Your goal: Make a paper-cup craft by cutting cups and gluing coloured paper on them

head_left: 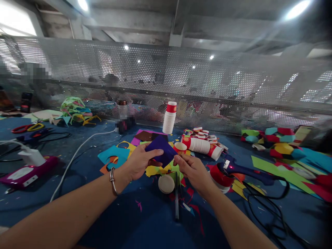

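Over the middle of the bench (124, 218): a dark blue paper sheet (161, 149), thin, smooth and straight-edged with pointed corners, held tilted.
Left hand (138, 160): clamped on the sheet's left part, thumb flat on its upper face; a metal bangle (112, 180) circles the wrist.
Right hand (192, 171): thumb and finger pinched together on the sheet's right corner.
Paper cups: one red cup (180, 148) just behind the right hand; a ribbed upright stack (169, 121) farther back, another stack (202, 145) lying on its side.
Beneath the hands: yellow and green paper scraps (158, 171), a pale round disc (166, 184) and a slim straight rod (177, 204).
Right side: a glue gun (243, 171), its black cable (269, 214) looping forward.
Edges and room: blue surface with small scraps shows between the forearms; a perforated metal panel (150, 69) bounds the back.
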`<state>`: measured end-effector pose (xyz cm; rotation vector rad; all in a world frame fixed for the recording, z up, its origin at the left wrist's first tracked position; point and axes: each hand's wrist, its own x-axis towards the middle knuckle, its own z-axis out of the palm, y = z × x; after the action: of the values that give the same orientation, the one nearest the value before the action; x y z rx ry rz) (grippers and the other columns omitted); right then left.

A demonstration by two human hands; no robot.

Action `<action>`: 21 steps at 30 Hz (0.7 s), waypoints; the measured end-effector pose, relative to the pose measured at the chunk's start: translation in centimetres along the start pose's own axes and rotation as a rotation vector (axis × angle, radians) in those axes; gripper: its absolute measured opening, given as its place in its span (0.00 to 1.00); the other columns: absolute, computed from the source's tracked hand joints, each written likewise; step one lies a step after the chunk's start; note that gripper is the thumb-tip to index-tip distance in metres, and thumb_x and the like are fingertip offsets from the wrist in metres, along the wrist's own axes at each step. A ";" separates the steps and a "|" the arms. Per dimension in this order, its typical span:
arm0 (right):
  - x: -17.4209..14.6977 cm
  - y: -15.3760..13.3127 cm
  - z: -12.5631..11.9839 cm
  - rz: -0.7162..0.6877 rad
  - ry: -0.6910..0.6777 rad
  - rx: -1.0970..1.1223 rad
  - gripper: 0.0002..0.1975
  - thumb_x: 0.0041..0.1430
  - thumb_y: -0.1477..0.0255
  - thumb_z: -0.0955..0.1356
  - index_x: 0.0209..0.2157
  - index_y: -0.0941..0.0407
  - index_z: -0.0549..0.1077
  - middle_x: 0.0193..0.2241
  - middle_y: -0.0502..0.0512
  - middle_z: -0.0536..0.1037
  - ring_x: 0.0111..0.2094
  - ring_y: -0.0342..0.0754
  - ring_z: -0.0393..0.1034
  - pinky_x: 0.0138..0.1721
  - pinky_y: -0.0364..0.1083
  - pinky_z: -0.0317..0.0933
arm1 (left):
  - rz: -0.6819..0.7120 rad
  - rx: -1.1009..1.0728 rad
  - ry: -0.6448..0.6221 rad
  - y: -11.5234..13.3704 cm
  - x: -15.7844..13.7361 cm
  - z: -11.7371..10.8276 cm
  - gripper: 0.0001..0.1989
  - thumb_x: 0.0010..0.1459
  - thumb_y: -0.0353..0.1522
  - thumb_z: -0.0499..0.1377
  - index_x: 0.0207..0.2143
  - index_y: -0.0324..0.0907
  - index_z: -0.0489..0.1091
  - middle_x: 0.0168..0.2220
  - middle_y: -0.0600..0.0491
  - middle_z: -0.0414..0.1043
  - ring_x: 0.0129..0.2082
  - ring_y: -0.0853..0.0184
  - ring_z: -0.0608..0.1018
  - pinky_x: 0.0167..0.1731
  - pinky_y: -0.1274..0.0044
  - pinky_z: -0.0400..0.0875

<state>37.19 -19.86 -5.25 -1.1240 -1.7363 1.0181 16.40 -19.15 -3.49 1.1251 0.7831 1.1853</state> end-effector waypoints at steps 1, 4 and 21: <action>0.0 0.0 0.0 -0.001 0.002 -0.002 0.24 0.64 0.49 0.64 0.28 0.56 0.68 0.20 0.44 0.53 0.21 0.40 0.44 0.21 0.43 0.39 | 0.000 -0.003 0.000 0.0 0.0 0.0 0.16 0.51 0.35 0.70 0.43 0.40 0.76 0.39 0.49 0.79 0.34 0.66 0.79 0.29 0.75 0.79; -0.1 0.0 -0.1 -0.005 0.011 -0.006 0.23 0.64 0.50 0.65 0.28 0.56 0.68 0.20 0.44 0.54 0.21 0.40 0.45 0.21 0.43 0.40 | -0.003 -0.011 0.003 0.0 0.0 0.1 0.15 0.51 0.34 0.70 0.42 0.40 0.76 0.38 0.50 0.79 0.33 0.66 0.79 0.29 0.75 0.78; 0.0 0.2 -0.2 -0.016 0.016 -0.027 0.25 0.64 0.49 0.64 0.25 0.55 0.67 0.17 0.43 0.53 0.20 0.40 0.45 0.20 0.43 0.40 | 0.005 -0.006 0.019 -0.2 0.1 0.2 0.13 0.54 0.37 0.68 0.41 0.42 0.76 0.37 0.51 0.79 0.32 0.66 0.79 0.30 0.73 0.80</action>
<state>37.44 -19.78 -5.31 -1.1306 -1.7481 0.9761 16.68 -19.13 -3.62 1.1133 0.7909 1.2034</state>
